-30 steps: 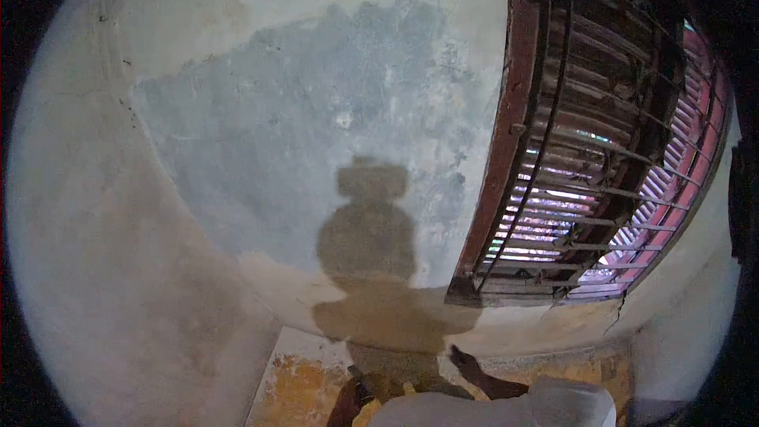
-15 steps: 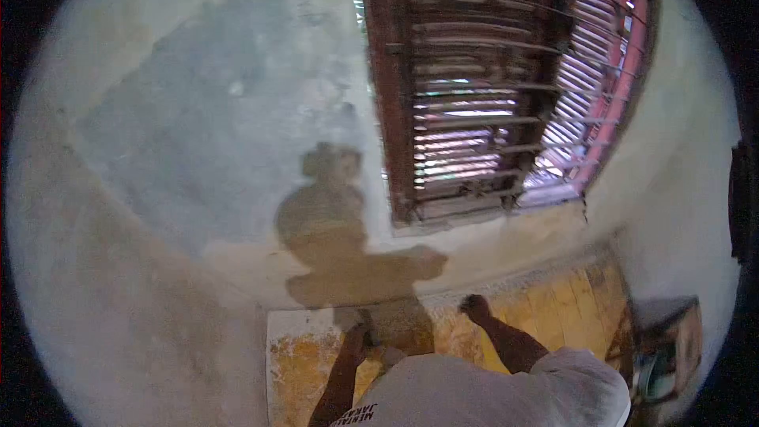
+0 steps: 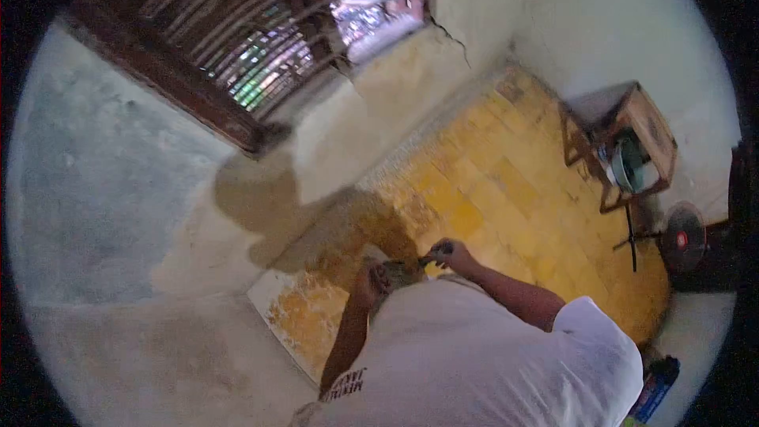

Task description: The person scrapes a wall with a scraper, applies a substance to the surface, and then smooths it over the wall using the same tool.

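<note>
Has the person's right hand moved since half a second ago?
Yes. Seen against the wall's base, the right hand now appears farther out over the yellow floor, nearer the left hand.

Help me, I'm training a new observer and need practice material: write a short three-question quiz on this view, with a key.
1. Multiple choice: where are the left hand and right hand?
A) Against the window
B) Close together, in front of the shirt
C) On the fan

2. True or false: the floor is mostly yellow.

3. Short answer: which hand is nearer the fan?

Key: 1. B; 2. True; 3. The right hand.
</note>
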Motion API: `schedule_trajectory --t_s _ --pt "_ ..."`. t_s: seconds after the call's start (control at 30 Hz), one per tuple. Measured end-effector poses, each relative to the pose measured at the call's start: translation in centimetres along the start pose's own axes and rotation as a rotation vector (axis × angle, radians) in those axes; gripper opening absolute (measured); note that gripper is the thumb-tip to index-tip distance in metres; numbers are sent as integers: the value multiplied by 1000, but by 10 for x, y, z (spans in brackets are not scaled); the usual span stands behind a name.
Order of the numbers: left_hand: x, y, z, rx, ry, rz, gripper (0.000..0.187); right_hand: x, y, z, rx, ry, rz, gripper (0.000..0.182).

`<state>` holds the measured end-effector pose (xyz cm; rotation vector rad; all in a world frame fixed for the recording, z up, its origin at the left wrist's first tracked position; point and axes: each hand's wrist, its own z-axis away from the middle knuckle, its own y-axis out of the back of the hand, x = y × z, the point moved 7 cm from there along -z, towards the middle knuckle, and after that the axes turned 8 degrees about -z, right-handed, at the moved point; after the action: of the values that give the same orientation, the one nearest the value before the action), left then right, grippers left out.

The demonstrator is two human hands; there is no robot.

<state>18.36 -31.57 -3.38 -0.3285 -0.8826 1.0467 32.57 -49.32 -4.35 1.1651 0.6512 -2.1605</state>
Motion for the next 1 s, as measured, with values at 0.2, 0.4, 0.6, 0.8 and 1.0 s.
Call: schedule_trajectory --t_s 0.2,0.4,0.6,0.8,1.0 --pt "-18 -6 -5 149 157 -314 19 0 34 33 78 -193 -400 29" --pt "32 -34 -15 405 -81 -394 23 -52 -13 -15 -160 -78 -263 42" --pt "54 -52 -69 377 -73 -361 20 -96 -8 -48 -379 -94 -68 54" --pt "65 -113 -176 32 -34 -438 14 -124 62 -58 -329 -10 179 46" --pt "79 -246 -234 -67 -58 -822 23 -89 151 -71 61 47 115 34"
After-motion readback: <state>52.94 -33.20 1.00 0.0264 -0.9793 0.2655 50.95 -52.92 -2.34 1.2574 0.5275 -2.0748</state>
